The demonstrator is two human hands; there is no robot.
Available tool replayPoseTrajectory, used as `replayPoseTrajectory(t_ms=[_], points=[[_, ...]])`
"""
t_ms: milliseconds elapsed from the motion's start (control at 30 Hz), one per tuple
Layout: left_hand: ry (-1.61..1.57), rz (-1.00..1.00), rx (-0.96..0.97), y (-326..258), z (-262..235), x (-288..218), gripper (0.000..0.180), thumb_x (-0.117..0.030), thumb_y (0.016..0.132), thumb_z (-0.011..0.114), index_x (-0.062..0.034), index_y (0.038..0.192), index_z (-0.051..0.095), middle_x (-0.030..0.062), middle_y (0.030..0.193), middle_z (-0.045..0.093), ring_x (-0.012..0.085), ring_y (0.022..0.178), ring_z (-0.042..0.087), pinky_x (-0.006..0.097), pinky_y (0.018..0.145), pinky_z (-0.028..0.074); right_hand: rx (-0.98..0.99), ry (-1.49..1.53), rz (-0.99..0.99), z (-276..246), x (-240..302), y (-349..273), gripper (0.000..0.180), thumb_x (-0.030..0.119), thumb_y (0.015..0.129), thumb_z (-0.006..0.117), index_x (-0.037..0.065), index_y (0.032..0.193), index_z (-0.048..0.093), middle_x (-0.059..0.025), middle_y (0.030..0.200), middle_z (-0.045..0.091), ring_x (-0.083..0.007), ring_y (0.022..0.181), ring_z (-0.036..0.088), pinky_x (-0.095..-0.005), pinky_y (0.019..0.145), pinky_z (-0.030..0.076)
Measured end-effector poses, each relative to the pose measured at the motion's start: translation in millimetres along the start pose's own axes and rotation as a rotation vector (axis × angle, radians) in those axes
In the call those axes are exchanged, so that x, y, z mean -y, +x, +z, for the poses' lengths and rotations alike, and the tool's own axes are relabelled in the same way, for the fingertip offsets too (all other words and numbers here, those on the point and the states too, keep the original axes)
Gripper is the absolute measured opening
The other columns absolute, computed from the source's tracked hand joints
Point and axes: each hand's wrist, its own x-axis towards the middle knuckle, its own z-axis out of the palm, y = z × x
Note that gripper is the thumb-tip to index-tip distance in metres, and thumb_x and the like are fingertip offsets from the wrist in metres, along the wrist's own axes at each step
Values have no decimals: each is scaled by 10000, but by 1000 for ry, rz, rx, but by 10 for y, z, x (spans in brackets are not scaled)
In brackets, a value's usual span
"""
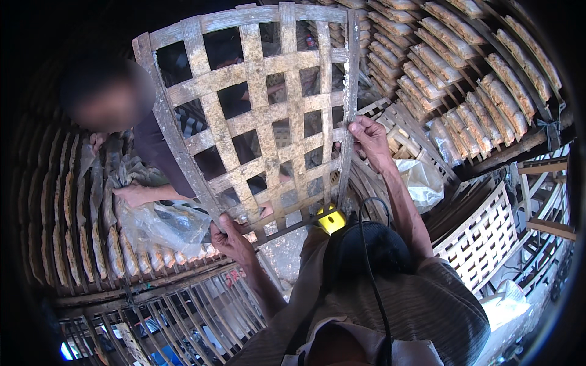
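A woven bamboo lattice tray [274, 63] with a wooden frame is held up tilted in front of me. My left hand [235, 243] grips its lower left corner, thumb on the near side. Higher up on the opposite side, my right hand [371, 141] is closed round the frame. The tray's square gaps have nothing lying over them. Behind the lattice, parts of other people show in pieces. At the left, a co-worker's hand [135, 194] is on a crumpled clear plastic sheet [168, 229] over a rack.
Tall racks hold rows of flat pale-orange slabs at the left [94, 219] and upper right [448, 39]. Another woven panel [482, 238] leans at the right, with a clear plastic bag [421, 183] behind my right forearm. A yellow object [331, 218] shows just below the tray.
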Motion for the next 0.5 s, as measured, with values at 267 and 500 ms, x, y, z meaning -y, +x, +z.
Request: replayPoseTrajectory(t_ms=[267, 500], points=[[3, -7, -1, -1, 2, -6, 417, -364, 1041, 675, -94, 756, 533, -71, 615, 423, 26, 540, 333, 242, 494, 241, -52, -43, -194, 54, -117, 255, 407, 401, 1096, 547, 34, 1075, 722, -80, 911, 769, -144, 661, 713, -283, 608, 554], [37, -65, 8, -28, 23, -135, 436, -321, 1086, 585, -119, 724, 451, -80, 622, 359, 21, 575, 309, 247, 520, 218, -37, -12, -175, 90, 135, 338, 364, 352, 1086, 582, 15, 1096, 717, -61, 880, 772, -97, 710, 695, -250, 635, 545]])
